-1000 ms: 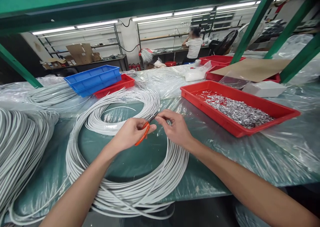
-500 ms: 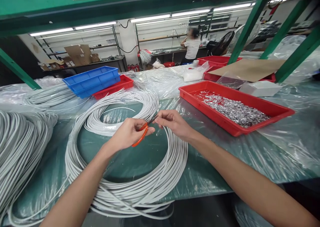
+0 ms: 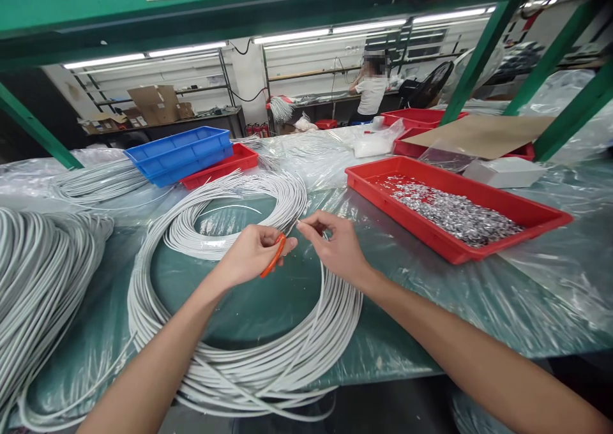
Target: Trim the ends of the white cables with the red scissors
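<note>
Orange-handled scissors (image 3: pixel 272 256) are gripped in my left hand (image 3: pixel 249 253), their dark blades pointing up and right toward my other hand. My right hand (image 3: pixel 338 242) pinches the end of a white cable (image 3: pixel 322 287), whose tip shows just past the thumb and finger, close to the blades. Under both hands lies a large coil of white cable (image 3: pixel 143 281) on the green table, and a smaller coil (image 3: pixel 189 233) overlaps its far side.
A thick cable bundle (image 3: pixel 43 293) fills the left. A red tray (image 3: pixel 402 220) of small metal pieces sits at the right. Behind are a blue tray (image 3: pixel 179 156), another red tray (image 3: pixel 244 159) and green frame posts (image 3: pixel 479 64). A person (image 3: pixel 371 92) stands far back.
My right hand has moved slightly away from the scissors, opening a small gap, and the cable tip now shows. The scissors have turned a little in my left hand.
</note>
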The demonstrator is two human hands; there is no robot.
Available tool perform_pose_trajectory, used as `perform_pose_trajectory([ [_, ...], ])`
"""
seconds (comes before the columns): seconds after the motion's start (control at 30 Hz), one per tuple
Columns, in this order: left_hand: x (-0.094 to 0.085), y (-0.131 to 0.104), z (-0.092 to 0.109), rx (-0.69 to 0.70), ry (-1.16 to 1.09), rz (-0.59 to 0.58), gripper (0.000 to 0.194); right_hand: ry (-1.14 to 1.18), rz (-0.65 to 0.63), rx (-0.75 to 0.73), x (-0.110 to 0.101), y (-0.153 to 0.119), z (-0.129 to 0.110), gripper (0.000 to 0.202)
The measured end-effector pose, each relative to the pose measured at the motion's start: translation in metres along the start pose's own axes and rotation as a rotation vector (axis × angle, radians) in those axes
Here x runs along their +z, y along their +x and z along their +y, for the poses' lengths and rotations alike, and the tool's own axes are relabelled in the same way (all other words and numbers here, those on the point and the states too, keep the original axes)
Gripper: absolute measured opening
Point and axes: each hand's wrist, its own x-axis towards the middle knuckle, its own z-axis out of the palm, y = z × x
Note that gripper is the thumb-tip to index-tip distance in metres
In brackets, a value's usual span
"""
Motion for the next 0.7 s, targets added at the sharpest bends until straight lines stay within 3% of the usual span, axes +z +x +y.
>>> perform_pose_trajectory([
  [0.2, -0.0024, 0.007, -0.003, 0.073, -0.235, 0.192, 0.031, 0.125, -0.106, 0.05, 0.0064, -0.0035, 0.001, 0.024],
  [0.7, -0.0008, 0.0067, -0.0073, 0.174, -0.306, 0.141, 0.024, 0.259, -0.131, 0.135, 0.0102, -0.0052, -0.0021, 0.024],
])
